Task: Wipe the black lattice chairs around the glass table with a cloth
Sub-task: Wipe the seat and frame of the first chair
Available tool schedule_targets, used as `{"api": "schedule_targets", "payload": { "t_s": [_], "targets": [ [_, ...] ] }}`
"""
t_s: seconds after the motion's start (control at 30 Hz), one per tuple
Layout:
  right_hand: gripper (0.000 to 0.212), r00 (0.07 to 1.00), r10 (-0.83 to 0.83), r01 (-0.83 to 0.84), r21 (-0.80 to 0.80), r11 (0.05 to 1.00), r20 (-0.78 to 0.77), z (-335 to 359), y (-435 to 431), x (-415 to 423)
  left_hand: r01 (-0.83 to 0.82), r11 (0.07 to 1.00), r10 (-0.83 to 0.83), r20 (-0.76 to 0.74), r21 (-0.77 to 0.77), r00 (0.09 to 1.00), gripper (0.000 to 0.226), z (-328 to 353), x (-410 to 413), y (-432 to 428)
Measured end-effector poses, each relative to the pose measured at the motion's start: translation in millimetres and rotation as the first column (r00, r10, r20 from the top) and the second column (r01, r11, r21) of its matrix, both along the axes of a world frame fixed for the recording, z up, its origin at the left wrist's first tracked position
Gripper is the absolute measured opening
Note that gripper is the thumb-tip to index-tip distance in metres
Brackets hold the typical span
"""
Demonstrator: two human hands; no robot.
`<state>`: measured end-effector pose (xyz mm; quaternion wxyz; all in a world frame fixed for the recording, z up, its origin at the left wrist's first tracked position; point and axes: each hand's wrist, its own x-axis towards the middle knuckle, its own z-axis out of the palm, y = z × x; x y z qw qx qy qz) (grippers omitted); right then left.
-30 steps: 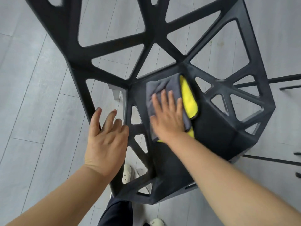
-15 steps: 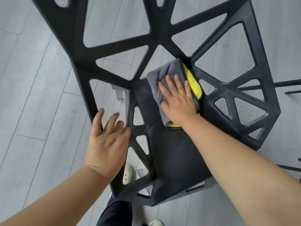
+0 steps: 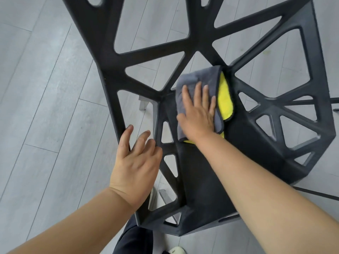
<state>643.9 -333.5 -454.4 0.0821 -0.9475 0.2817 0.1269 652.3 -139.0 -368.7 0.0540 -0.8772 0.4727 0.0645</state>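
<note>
**Wiping the seat of a black lattice chair, viewed from above**

Looks straight down on a black lattice chair (image 3: 247,153), with the openwork back rising toward the far side and the seat spreading to the near right. Shows pale grey plank flooring (image 3: 45,88) through every triangular gap.

Presses a folded cloth (image 3: 198,77), grey outside and yellow inside, against the far part of the seat, at the join of seat and back, a little right of centre. Lays the right hand (image 3: 198,112) flat on top of it, palm down, with straight fingers close together and pointing away. Grips nothing; only pushes down on the fabric. Leaves a yellow strip of the cloth showing just right of the fingers and a sliver beside the wrist.

Holds the left hand (image 3: 135,162) wide and loose at the chair's left side, with spread, gently bent fingers clutching nothing. Sets the thumb against the slanting left frame bar and the fingertips over the seat's left edge. Cannot tell real contact with the plastic from mere hovering.

Brings both bare forearms in from the near edge. Includes a dark trouser leg (image 3: 134,239) and the toe of a pale shoe (image 3: 177,251) near the seat's near corner. Also takes in thin dark rods (image 3: 315,195) crossing the floor at the right edge.
</note>
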Motion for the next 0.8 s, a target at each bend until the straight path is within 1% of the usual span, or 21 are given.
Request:
{"api": "schedule_targets", "payload": {
  "t_s": [0.1, 0.17, 0.27, 0.33, 0.43, 0.53, 0.6, 0.7, 0.8],
  "targets": [
    [0.076, 0.998, 0.055, -0.056, 0.039, 0.998, 0.026, -2, 26, 1, 0.016, 1.000, -0.016, 0.033, -0.003, 0.999, 0.015, 0, 0, -1],
    [0.073, 0.998, 0.066, -0.066, 0.047, 0.997, 0.011, 0, 25, -2, 0.022, 1.000, -0.022, 0.052, -0.003, 0.998, 0.019, 1, -1, -1],
    [0.068, 0.991, 0.134, -0.133, 0.058, 0.989, -0.019, 5, 27, -10, 0.016, 1.000, -0.015, 0.072, -0.005, 0.997, 0.027, 4, -3, -3],
    [0.066, 0.992, 0.127, -0.125, 0.080, 0.989, -0.019, 9, 33, -12, 0.008, 1.000, -0.008, 0.072, 0.010, 0.997, 0.026, 6, -5, -4],
    [0.067, 0.992, 0.126, -0.123, 0.123, 0.985, -0.021, 10, 47, -20, -0.003, 1.000, 0.001, 0.078, 0.028, 0.997, 0.027, 7, -6, -6],
    [0.074, 0.981, 0.195, -0.194, 0.149, 0.970, 0.006, 9, 63, -39, -0.007, 1.000, 0.004, 0.094, 0.028, 0.996, 0.022, 6, -8, -5],
    [0.074, 0.973, 0.230, -0.232, 0.200, 0.952, 0.035, 10, 70, -54, -0.004, 1.000, 0.004, 0.136, -0.001, 0.991, 0.021, 5, -9, -3],
    [0.065, 0.970, 0.221, -0.240, 0.305, 0.922, 0.096, 17, 80, -80, -0.005, 0.999, 0.014, 0.187, -0.049, 0.982, 0.026, 4, -11, -3],
    [0.064, 0.963, 0.235, -0.267, 0.373, 0.889, 0.130, 27, 95, -113, -0.011, 1.000, 0.016, 0.193, -0.028, 0.981, 0.026, 5, -13, -2]
  ]
}}
